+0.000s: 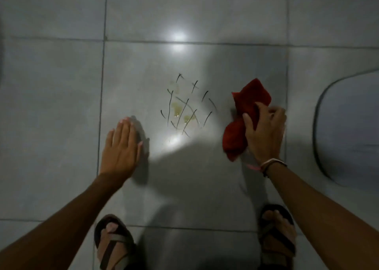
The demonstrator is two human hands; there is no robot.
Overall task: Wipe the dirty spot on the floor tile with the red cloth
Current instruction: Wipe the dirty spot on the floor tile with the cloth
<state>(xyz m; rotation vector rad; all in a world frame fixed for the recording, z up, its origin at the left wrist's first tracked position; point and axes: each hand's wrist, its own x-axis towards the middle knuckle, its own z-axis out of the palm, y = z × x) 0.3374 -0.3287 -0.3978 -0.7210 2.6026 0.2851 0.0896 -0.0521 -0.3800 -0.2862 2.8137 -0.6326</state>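
The dirty spot marks the middle of a grey floor tile: thin black streaks crossing small yellowish wet patches. To its right, my right hand grips the crumpled red cloth, which lies apart from the spot and hangs close to the floor. Left of the spot, my left hand rests flat on the tile with fingers together and holds nothing.
My two sandalled feet stand at the tile's near edge. A pale rounded object with a dark rim lies on the floor at the right. Bright light glare reflects beyond the spot.
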